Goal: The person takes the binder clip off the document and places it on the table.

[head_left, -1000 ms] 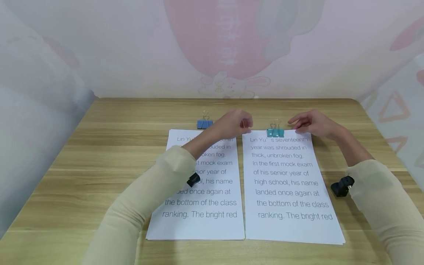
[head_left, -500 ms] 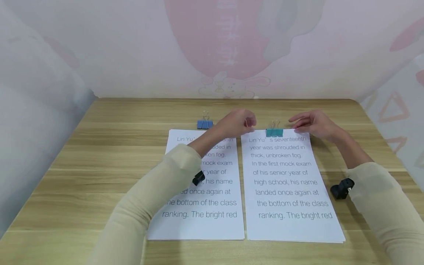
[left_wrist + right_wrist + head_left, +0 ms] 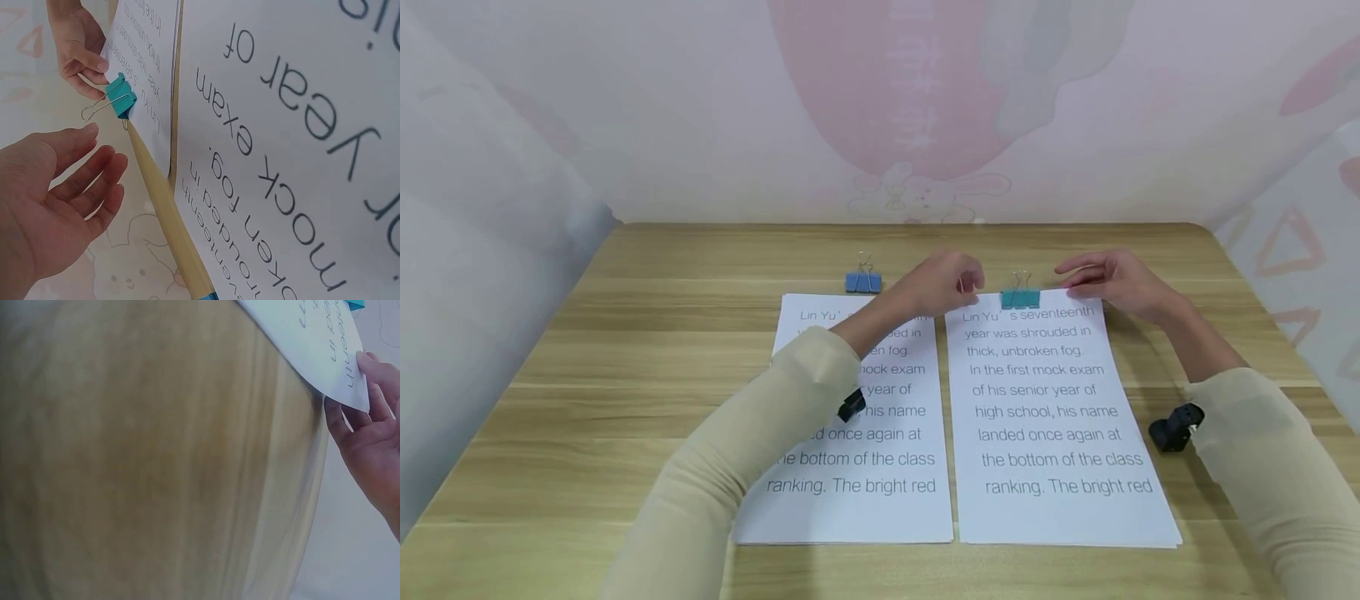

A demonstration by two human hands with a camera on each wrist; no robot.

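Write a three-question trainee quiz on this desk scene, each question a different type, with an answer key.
1. True or false: the teal binder clip is clamped on the top edge of the right-hand stack of printed white paper.
2. Which hand touches that stack's top corner: A, left hand, or B, right hand?
3. Fill in: the blue binder clip sits on the wooden table beyond the ___-hand printed paper stack.

Key: 1 true; 2 B; 3 left.

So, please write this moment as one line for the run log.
left hand: open, beside teal binder clip | right hand: holds top corner of right white printed paper stack | clip: on stack's top edge
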